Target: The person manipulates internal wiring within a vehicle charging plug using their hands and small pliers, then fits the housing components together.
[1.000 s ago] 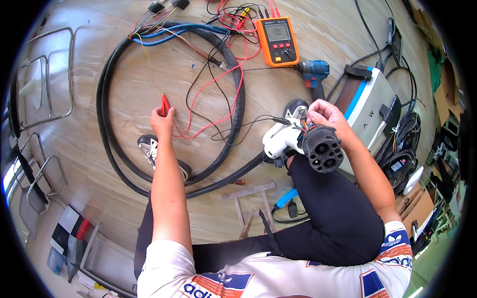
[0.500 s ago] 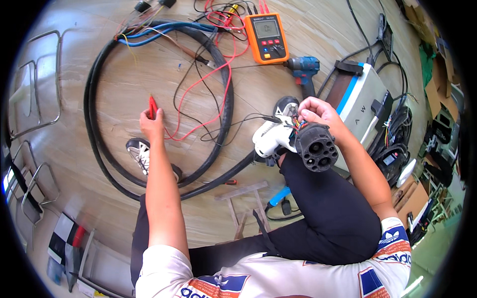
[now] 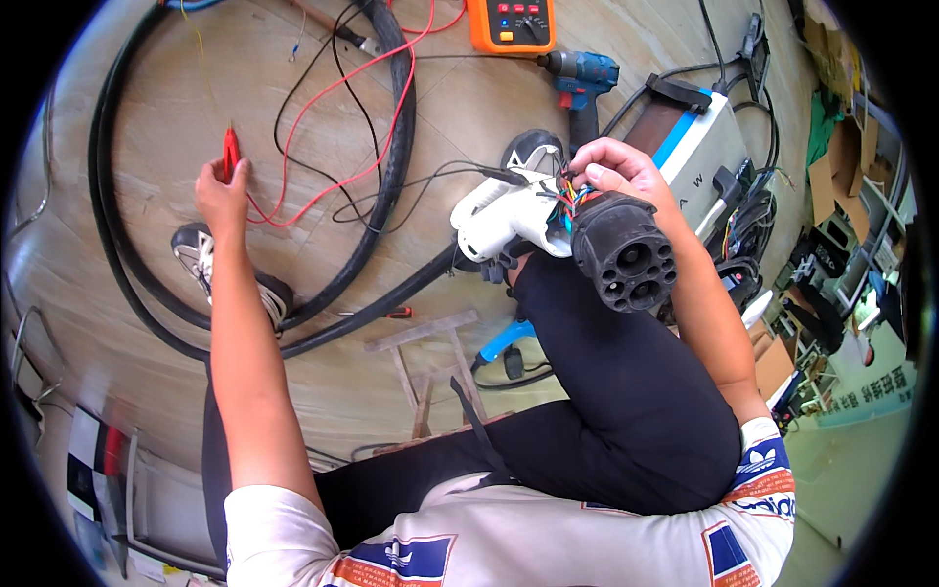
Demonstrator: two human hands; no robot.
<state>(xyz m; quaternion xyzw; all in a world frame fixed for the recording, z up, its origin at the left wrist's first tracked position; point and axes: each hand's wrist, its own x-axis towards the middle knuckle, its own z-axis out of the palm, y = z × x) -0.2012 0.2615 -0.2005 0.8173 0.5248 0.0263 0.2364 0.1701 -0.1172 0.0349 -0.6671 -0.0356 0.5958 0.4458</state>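
Note:
My left hand (image 3: 224,196) is closed on a red alligator clip (image 3: 231,155), whose jaws meet the end of a thin yellow wire (image 3: 201,39). From that clip a red test lead (image 3: 337,186) runs off. My right hand (image 3: 626,171) is pinched beside the coloured wires (image 3: 569,201) at the back of a round black charging connector (image 3: 626,256); what its fingertips grip is hidden. A black test lead clip (image 3: 504,176) reaches these wires. The connector, its several-holed face toward me, rests by my raised knee, next to a white plastic handle shell (image 3: 509,220).
A thick black cable (image 3: 396,137) loops on the floor around my left shoe. Beyond it lie an orange meter (image 3: 512,24) and a blue cordless driver (image 3: 584,83). A white and blue box (image 3: 690,157) stands to the right, a small wooden stool (image 3: 421,362) below.
The whole view has shifted, so floor objects sit higher and further left. Both hands keep their grips, and the connector has turned slightly.

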